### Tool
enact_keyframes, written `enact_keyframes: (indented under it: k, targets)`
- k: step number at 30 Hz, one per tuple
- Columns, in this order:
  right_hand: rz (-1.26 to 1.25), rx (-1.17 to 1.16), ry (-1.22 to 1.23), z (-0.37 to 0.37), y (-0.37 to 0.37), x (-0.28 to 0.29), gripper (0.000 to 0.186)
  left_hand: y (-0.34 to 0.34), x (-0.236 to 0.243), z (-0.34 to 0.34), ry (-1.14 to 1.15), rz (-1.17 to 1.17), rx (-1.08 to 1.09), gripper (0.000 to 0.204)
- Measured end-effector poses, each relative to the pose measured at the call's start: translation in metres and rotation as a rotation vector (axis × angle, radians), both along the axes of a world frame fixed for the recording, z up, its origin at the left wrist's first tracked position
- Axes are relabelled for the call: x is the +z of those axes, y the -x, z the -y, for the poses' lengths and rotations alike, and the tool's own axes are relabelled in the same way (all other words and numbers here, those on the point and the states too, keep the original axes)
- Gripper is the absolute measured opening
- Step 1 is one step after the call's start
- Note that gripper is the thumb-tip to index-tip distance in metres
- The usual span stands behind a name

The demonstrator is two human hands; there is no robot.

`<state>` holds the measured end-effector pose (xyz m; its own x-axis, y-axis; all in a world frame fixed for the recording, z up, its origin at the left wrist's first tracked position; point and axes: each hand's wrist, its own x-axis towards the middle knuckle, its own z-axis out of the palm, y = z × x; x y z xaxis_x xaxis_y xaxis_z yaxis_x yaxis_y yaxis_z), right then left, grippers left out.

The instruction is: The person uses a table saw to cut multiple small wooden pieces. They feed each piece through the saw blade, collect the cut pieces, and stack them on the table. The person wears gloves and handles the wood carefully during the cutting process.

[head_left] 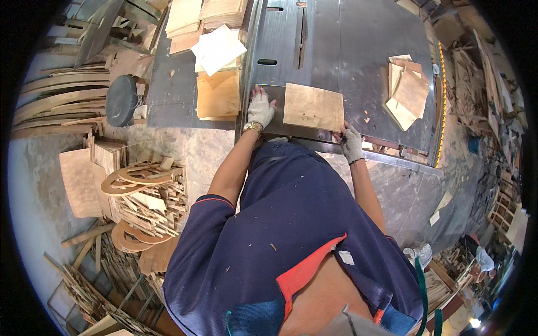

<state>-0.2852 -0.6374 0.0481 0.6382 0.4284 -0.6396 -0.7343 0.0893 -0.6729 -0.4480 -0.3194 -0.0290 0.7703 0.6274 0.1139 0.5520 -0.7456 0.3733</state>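
Observation:
A rectangular plywood piece (314, 106) lies flat near the front edge of a dark metal saw table (364, 61). At its near right corner, my right hand (351, 144) in a grey fingerless glove pinches the wood between thumb and fingers. My left hand (260, 110), gloved the same way and with a watch at the wrist, rests left of the piece, apart from it. Its fingers are stretched out over the metal rail. Beyond the plywood, a long narrow slot (302, 39) runs away from me; whether a blade stands in it I cannot tell.
Left of the rail are stacked thin plywood sheets (217, 95), with a pale square sheet (218, 49) on top. More cut pieces (409, 89) lie at the table's right. A round dark stool (121, 101) stands left. Offcuts and wooden rings (143, 176) pile up on the left.

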Motion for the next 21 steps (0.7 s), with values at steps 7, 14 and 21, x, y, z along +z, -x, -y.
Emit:
enact_keyframes:
  k: [7, 14, 21]
  targets:
    - [-0.112, -0.066, -0.082, 0.014, 0.005, -0.018, 0.039, 0.008, 0.133, 0.042, 0.597, -0.483, -0.005, 0.056]
    - [-0.099, 0.056, -0.148, -0.008, 0.015, -0.029, 0.04, 0.025, 0.117, 0.049, 0.97, 0.361, 0.07, 0.044]
    - [-0.037, 0.05, -0.096, -0.02, 0.028, -0.02, 0.039, 0.024, 0.106, 0.037, 1.821, 0.24, 0.561, 0.029]
